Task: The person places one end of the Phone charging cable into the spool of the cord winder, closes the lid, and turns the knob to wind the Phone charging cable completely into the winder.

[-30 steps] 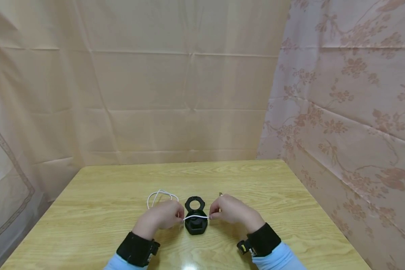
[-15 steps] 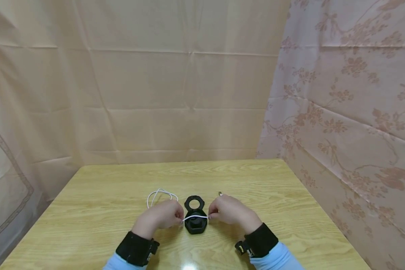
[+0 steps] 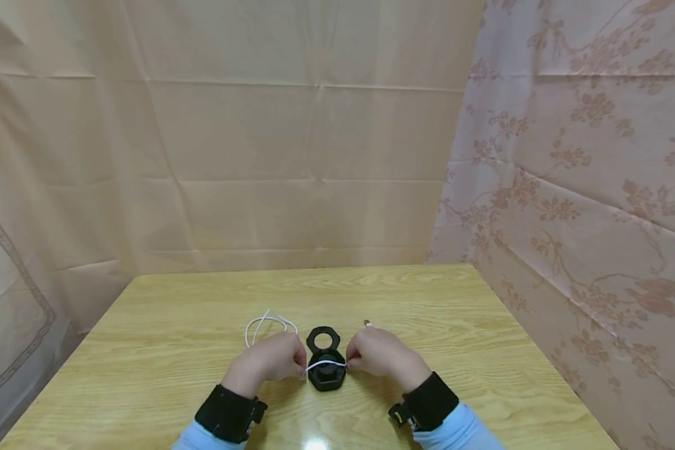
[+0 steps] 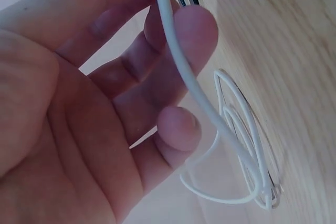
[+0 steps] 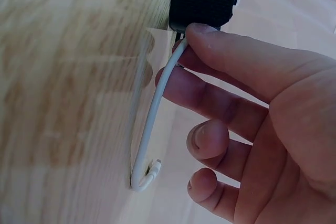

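Note:
A black octagonal case (image 3: pixel 327 377) lies on the table with its ring-shaped lid (image 3: pixel 311 341) swung back. Across the case runs a white cable (image 3: pixel 326 362). My left hand (image 3: pixel 272 357) pinches the cable at the case's left side; the left wrist view shows the cable (image 4: pixel 181 66) trailing down past the other fingers. At the right side, my right hand (image 3: pixel 379 353) pinches the same cable between thumb and index finger, close against the case (image 5: pixel 205 1). Beyond that hand the cable's free end bends back to a small metal-tipped connector (image 5: pixel 156 166).
Loose loops of the cable (image 3: pixel 247 335) lie on the wooden table (image 3: pixel 202 300) behind my left hand. A beige curtain (image 3: pixel 315 137) hangs beyond the far edge. On the right is a flowered cloth (image 3: pixel 568 187).
Both hands keep their grip on the cable over the case. My right hand has shifted slightly left, and the connector behind it shows more. The loops at the left have shifted slightly.

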{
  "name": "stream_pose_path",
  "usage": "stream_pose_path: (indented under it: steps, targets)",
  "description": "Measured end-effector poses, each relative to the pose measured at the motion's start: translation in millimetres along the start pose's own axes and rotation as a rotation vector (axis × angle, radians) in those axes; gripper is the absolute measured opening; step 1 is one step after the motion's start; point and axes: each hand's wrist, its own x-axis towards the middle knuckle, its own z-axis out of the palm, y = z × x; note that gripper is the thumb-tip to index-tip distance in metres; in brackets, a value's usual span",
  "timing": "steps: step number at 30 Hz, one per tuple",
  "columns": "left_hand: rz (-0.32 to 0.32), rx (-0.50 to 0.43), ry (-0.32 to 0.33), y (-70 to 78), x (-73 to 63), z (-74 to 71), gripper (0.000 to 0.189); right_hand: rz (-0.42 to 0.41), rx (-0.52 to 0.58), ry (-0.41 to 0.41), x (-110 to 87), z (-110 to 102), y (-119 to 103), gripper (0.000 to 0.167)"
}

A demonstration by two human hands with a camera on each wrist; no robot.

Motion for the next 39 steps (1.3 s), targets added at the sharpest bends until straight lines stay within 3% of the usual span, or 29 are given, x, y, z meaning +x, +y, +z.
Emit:
stream_pose_path:
  steps: [12,20,35,39]
  targets:
    - [0.004,0.061,0.021,3.4,2.4,2.2,0.021,0.006,-0.002,0.014,-0.8,0,-1,0.009]
    - [-0.051,0.065,0.007,5.8,5.7,6.0,0.025,0.033,0.005,0.008,-0.9,-1,-4,0.008]
    - [-0.004,0.128,0.023,-0.9,8.5,9.2,0.027,0.040,0.018,-0.002,-0.5,-1,-3,0.008]
    - [-0.026,0.125,0.014,-1.3,8.2,7.4,0.025,0.028,0.030,-0.008,-0.5,-3,-4,0.008]
